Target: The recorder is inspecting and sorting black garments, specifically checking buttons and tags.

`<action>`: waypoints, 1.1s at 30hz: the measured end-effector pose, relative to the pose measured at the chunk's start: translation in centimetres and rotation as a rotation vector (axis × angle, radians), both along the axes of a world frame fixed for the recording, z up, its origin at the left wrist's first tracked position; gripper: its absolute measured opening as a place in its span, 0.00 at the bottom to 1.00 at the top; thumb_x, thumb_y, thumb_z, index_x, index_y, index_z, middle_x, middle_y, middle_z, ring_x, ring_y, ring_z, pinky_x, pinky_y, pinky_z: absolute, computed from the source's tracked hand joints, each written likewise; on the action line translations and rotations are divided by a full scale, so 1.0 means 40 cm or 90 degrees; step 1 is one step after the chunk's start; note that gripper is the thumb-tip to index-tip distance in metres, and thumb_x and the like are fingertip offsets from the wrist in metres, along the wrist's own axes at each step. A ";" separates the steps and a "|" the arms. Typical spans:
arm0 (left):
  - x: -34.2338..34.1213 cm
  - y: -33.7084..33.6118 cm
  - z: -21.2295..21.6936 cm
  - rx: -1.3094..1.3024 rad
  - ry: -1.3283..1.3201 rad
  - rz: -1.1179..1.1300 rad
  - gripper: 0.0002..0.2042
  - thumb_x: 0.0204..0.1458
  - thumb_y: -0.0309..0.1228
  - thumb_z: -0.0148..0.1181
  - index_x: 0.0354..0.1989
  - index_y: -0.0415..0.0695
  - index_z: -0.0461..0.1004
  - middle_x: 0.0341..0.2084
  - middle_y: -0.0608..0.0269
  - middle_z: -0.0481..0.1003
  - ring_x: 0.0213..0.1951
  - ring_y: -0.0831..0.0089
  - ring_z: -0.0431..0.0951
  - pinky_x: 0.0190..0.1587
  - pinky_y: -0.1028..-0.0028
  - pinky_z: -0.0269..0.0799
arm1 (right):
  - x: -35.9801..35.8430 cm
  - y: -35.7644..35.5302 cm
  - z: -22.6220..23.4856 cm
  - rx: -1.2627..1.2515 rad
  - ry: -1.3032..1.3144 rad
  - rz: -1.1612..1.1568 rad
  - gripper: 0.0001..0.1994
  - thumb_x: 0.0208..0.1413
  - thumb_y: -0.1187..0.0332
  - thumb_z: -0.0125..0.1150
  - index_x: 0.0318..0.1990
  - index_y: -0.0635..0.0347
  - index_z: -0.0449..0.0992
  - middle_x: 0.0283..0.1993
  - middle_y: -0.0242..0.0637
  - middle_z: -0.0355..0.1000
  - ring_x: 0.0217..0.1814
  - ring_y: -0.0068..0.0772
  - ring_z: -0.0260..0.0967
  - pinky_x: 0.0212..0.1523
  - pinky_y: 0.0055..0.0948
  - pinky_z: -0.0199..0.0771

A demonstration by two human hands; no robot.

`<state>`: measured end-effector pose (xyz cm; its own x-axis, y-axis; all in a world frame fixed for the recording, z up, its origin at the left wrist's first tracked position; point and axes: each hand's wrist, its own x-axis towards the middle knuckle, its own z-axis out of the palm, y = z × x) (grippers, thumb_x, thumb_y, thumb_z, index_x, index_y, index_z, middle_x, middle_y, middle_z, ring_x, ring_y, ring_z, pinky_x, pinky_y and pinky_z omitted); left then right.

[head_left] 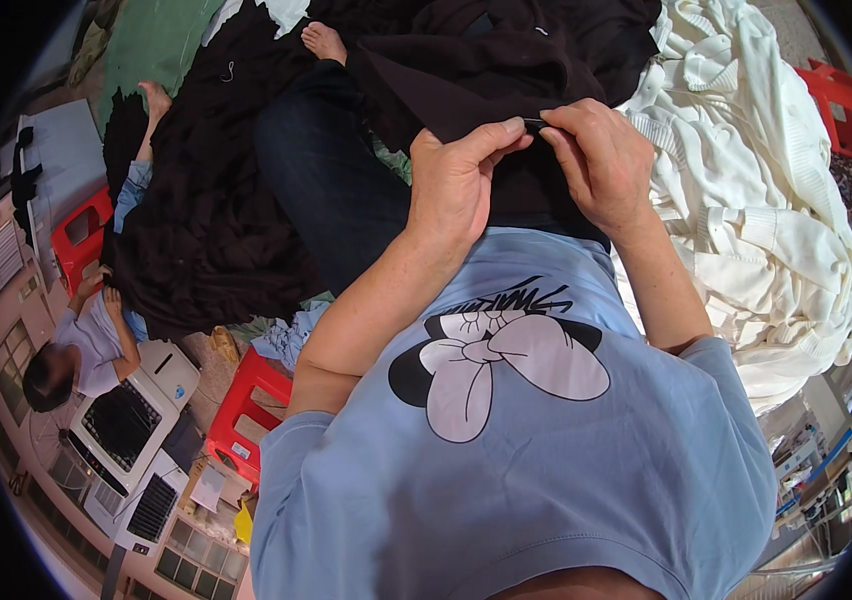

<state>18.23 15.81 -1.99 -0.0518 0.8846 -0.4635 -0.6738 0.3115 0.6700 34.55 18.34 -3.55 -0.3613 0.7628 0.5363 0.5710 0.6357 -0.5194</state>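
Note:
Dark brown, nearly black knit cloth (pixel 476 85) spreads over my lap and beyond my hands. My left hand (pixel 451 180) is closed on its near edge, the thumb stretched toward the right hand. Close beside it, my right hand (pixel 601 165) pinches at the same edge with thumb and forefinger. Between the fingertips shows a small black piece (pixel 534 125); whether it is a fold of the cloth or a separate item, I cannot tell. The curled lower fingers of both hands are partly hidden.
White knit garments (pixel 746 250) lie heaped on the right, with a red stool (pixel 836 105) behind. A large dark garment heap (pixel 196 220) fills the left. Another person (pixel 91 345) sits beyond it, near a red stool (pixel 246 415) and a white boxy machine (pixel 121 425).

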 end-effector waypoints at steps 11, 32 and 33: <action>-0.009 -0.002 -0.020 0.020 0.020 -0.030 0.06 0.48 0.17 0.59 0.36 0.35 0.77 0.30 0.57 0.79 0.35 0.67 0.80 0.44 0.68 0.77 | 0.007 0.013 0.019 -0.198 0.060 0.045 0.10 0.52 0.68 0.63 0.39 0.61 0.74 0.31 0.38 0.71 0.28 0.37 0.71 0.27 0.29 0.69; -0.035 -0.021 -0.031 -0.001 -0.114 0.016 0.05 0.47 0.20 0.54 0.27 0.35 0.77 0.26 0.59 0.78 0.33 0.69 0.79 0.46 0.64 0.74 | -0.058 0.107 0.000 -0.401 0.324 0.025 0.06 0.54 0.70 0.63 0.36 0.63 0.76 0.29 0.30 0.74 0.32 0.17 0.69 0.35 0.20 0.69; -0.031 -0.012 -0.015 -0.018 -0.177 -0.022 0.06 0.49 0.24 0.53 0.29 0.36 0.77 0.27 0.60 0.78 0.33 0.69 0.78 0.46 0.63 0.73 | -0.066 0.084 0.025 -0.378 0.243 0.067 0.05 0.53 0.71 0.63 0.36 0.63 0.76 0.31 0.33 0.74 0.32 0.21 0.71 0.34 0.22 0.70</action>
<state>16.98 15.31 -2.57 0.1108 0.8699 -0.4806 -0.8194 0.3537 0.4511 31.93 21.71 -2.54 -0.3182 0.9369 0.1448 0.2311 0.2248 -0.9466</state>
